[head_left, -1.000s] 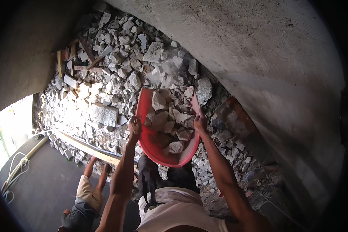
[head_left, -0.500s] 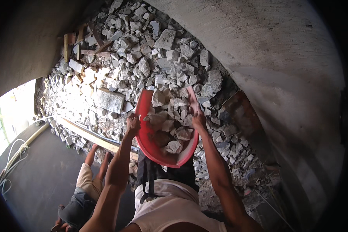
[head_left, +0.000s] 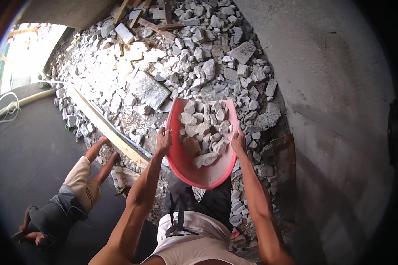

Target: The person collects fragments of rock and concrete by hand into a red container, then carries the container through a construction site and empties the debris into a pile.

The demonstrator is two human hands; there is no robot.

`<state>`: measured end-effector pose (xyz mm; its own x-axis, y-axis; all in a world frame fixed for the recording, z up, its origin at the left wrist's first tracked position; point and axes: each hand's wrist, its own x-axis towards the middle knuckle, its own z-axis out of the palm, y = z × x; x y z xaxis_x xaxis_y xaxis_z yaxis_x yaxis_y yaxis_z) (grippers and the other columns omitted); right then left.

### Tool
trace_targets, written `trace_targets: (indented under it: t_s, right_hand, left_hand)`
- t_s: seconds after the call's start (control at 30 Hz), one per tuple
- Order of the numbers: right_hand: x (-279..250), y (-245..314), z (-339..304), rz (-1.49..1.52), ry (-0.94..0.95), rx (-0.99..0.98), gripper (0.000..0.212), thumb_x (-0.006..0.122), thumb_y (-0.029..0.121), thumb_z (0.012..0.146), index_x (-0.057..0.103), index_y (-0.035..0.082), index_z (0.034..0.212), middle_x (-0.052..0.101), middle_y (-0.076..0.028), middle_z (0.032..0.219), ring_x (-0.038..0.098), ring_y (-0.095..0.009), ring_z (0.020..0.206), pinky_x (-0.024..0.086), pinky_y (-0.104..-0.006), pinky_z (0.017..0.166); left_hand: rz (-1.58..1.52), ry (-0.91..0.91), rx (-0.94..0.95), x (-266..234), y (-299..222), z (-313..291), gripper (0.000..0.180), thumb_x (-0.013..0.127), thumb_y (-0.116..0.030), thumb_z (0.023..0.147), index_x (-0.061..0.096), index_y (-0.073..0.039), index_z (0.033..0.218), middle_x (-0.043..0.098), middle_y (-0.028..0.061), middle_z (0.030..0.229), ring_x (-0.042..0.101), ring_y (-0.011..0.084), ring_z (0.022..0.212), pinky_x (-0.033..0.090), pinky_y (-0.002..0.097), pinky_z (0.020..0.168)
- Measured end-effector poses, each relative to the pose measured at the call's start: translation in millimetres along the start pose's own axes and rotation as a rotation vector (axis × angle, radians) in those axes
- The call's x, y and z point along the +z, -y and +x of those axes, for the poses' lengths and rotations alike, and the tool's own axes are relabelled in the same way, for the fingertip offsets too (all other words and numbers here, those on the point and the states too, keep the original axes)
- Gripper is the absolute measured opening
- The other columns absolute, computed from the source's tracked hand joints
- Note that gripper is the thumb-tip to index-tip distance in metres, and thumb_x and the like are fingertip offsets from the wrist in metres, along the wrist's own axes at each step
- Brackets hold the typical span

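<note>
Between my hands is a red scoop-shaped pan (head_left: pixel 177 155), rounded at the side nearest me and open at the far side. Grey broken stones (head_left: pixel 203 128) lie heaped inside it, with dust over its bottom. My left hand (head_left: pixel 163 140) is closed round the pan's left rim. On the opposite rim, my right hand (head_left: pixel 238 142) is likewise closed. The pan is held in front of my legs, above the rubble, and both arms reach forward to it.
Broken concrete rubble (head_left: pixel 199 57) covers the ground ahead, with wood scraps (head_left: pixel 157 28) at the far end. A long timber (head_left: pixel 106 128) edges it on the left. Beyond that, another person (head_left: pixel 62 203) is on the dark floor. A concrete wall (head_left: pixel 336 88) rises on the right.
The pan has tilted so its stones sit more gathered and more of its dusty near bottom shows. My view has turned, shifting the rubble right and the other person left. Both hands keep their grip.
</note>
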<state>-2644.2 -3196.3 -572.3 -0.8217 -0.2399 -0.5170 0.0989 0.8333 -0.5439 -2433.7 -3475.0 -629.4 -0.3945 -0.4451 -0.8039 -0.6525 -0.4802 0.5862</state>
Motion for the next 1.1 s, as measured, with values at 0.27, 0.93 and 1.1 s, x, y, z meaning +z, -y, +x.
trace_targets:
  t_s: [0.27,0.93,1.1]
  right_hand:
    - [116.8,180.3,51.5,0.045,0.198,0.209,0.053,0.040,0.009,0.096,0.041,0.018,0.148,0.064,-0.017,0.093,0.059,-0.022,0.059,0.049,-0.0361,0.044]
    - [231.6,24.4,-260.6,0.378,-0.486,0.131,0.047,0.043,0.007,0.097,0.047,0.010,0.143,0.066,-0.025,0.111,0.065,-0.028,0.090,0.051,-0.0371,0.077]
    - [231.8,-63.0,-366.9,0.825,-0.674,0.159,0.052,0.047,0.006,0.097,0.044,0.014,0.147,0.040,0.004,0.069,0.040,-0.009,0.061,0.041,-0.0249,0.061]
  left_hand:
    - [-0.089,-0.156,-0.062,-193.6,-43.0,44.0,0.022,0.057,-0.019,0.085,0.056,0.000,0.096,0.049,0.0029,0.059,0.046,0.0147,0.043,0.040,0.0312,0.038]
    - [0.329,0.194,0.264,-232.7,-31.6,-90.8,0.017,0.056,-0.026,0.097,0.053,-0.010,0.095,0.043,-0.0044,0.060,0.040,0.0041,0.050,0.033,0.0217,0.044]
    - [0.476,0.416,0.319,-168.8,6.0,-129.4,0.023,0.056,-0.028,0.097,0.057,-0.005,0.101,0.044,-0.0029,0.057,0.041,0.0058,0.047,0.039,0.0253,0.042]
